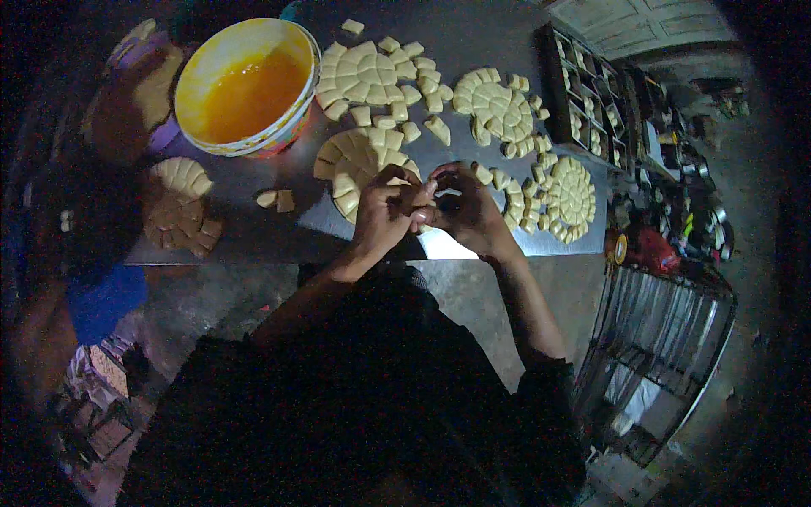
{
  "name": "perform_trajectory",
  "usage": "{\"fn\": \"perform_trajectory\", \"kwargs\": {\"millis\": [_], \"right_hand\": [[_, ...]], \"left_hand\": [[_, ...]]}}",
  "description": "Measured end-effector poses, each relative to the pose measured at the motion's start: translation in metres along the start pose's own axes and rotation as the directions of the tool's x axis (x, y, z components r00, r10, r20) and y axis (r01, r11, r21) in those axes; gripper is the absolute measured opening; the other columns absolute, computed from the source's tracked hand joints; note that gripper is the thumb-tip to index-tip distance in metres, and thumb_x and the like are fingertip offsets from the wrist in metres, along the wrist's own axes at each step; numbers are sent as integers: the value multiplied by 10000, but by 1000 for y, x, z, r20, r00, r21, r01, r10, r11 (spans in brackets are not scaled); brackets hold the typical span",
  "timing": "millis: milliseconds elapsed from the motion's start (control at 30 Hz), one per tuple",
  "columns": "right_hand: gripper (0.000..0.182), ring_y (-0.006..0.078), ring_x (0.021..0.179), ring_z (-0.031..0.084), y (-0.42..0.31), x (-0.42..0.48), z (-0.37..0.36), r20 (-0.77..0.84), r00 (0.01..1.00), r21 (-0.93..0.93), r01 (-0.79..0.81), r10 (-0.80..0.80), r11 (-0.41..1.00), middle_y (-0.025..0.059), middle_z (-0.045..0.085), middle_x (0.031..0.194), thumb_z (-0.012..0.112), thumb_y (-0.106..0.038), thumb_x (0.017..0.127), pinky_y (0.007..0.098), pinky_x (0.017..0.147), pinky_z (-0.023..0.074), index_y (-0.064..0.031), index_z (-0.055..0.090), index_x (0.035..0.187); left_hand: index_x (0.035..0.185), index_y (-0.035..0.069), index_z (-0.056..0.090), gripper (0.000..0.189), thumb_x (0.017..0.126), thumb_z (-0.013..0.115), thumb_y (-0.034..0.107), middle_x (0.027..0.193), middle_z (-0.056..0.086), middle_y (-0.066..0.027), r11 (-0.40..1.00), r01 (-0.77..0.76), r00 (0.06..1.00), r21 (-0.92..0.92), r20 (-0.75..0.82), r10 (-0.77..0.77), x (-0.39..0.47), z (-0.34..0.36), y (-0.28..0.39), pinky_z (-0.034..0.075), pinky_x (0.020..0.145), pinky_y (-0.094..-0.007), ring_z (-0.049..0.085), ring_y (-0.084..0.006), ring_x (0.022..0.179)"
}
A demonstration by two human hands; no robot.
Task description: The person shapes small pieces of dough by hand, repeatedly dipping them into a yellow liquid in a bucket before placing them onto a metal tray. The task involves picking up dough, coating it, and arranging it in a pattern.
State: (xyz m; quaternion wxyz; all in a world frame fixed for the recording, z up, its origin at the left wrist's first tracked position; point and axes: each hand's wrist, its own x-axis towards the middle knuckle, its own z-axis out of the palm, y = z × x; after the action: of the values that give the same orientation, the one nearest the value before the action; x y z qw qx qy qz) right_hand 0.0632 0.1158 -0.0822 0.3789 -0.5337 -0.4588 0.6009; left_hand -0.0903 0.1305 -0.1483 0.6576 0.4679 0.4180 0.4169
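Note:
My left hand and my right hand meet above the front part of a metal table. Their fingertips touch or nearly touch; whether a small piece lies between them cannot be told. Just behind my left hand is a round cluster of cut dough pieces, partly hidden by it. Farther back lies another dough cluster with loose pieces around it. To the right are two more clusters, ringed by small pieces of dough. A couple of pieces lie apart at the left.
A plastic bucket of orange-yellow contents stands at the back left. Dough pieces lie beside a dark figure, seemingly another person, at the left. Right of the table are a compartmented tray with pale pieces and a metal rack.

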Motion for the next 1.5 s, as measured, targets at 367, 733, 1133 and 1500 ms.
{"fn": "perform_trajectory", "kwargs": {"millis": [367,733,1133,1500], "right_hand": [[311,296,958,646,119,3,-37,212,934,-672,353,-288,651,96,666,1078,714,-12,771,371,822,520,-70,668,1072],[440,355,1017,606,115,-22,-47,218,905,-598,420,-366,682,187,617,1107,723,-102,793,401,891,487,-40,568,1199],[271,345,927,627,148,30,-186,296,691,-874,475,-660,106,155,648,1014,624,-128,799,414,788,511,-64,659,1060],[326,56,736,480,19,-39,-129,-131,939,280,343,-318,897,-57,570,842,744,-41,809,201,721,414,-69,666,1125]], "left_hand": [[1153,28,537,283,961,581,231,1018,643,-150,905,361,929,226,0,-371,-21,-29,-83,541,630,-330,670,-221,807],[1226,-56,511,333,941,570,106,1129,590,-200,973,-1,997,232,-73,18,-63,24,-148,531,787,-353,621,-261,979],[1264,91,496,492,783,546,0,1152,580,-190,270,-258,948,928,189,256,-37,66,-74,385,969,-509,529,-399,1104],[1193,60,583,251,942,570,70,1066,603,-79,880,-246,896,407,-252,367,-41,135,16,491,801,-300,607,-179,941]]}}
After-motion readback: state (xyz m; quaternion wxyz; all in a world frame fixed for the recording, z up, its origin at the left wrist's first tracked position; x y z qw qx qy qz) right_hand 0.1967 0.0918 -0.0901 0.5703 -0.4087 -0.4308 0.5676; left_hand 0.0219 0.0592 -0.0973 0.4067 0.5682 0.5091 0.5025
